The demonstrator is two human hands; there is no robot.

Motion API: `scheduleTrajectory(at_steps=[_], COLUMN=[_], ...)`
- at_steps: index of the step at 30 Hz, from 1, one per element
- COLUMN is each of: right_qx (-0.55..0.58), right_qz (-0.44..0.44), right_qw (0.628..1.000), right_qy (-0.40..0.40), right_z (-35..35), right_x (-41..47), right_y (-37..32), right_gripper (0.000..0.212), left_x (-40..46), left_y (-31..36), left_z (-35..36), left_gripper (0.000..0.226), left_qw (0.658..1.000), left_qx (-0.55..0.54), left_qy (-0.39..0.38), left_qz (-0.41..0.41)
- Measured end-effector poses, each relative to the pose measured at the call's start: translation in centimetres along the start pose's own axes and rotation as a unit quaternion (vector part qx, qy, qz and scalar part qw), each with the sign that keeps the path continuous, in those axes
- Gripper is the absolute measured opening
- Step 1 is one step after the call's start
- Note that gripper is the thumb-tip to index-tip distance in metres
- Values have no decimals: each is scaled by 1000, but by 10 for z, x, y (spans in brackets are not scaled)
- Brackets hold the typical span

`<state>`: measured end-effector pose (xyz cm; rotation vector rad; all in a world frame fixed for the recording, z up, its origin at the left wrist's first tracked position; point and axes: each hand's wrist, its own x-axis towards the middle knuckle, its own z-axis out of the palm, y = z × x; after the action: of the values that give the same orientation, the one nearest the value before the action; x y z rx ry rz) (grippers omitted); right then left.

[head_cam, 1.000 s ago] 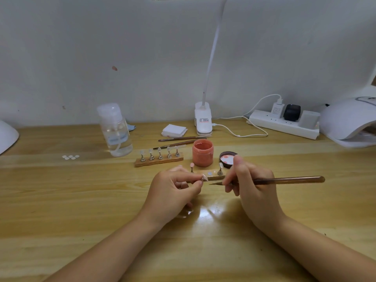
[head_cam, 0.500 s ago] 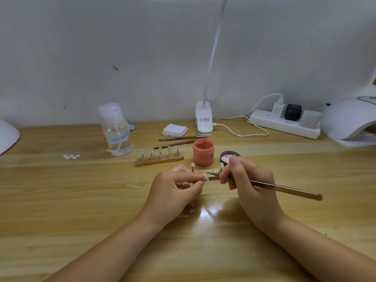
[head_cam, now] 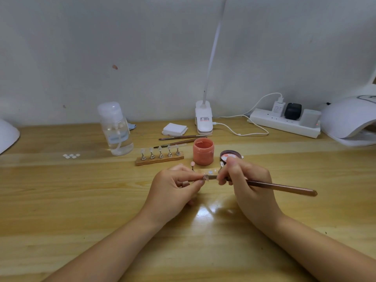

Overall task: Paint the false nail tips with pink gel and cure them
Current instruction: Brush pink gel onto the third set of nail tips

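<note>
The left hand pinches a nail tip on its small stand; the right hand grips the brush, bristles touching the tip. Bare worktop lies left; the pink gel jar stands just behind.

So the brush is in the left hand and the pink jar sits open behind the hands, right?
Not quite: the head view shows the brush in the right hand. The pink jar does sit open behind the hands.
</note>
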<state>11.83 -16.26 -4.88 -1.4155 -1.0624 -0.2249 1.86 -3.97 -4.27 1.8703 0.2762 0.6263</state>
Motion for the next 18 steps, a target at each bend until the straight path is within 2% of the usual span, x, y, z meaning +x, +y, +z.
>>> scheduleTrajectory(at_steps=[4,9,15,18], right_qx=[30,-28,26,4], right_qz=[19,-23,18,6], right_qw=[999,999,999,1000], right_qy=[18,8,27,20], right_z=[-1,0,-1,-1], right_x=[-2,2,-1,0], right_y=[0,-1,-2,-1], right_gripper=[42,37,42,39], left_x=[0,0,0,0], left_y=[1,1,1,1], left_z=[0,-1,0,0], left_gripper=[23,24,27,27], left_qw=[1000,1000,1000,1000], left_qx=[-1,0,-7,-9], left_qy=[-2,-3,-1,-1], left_qz=[-3,-1,-2,0])
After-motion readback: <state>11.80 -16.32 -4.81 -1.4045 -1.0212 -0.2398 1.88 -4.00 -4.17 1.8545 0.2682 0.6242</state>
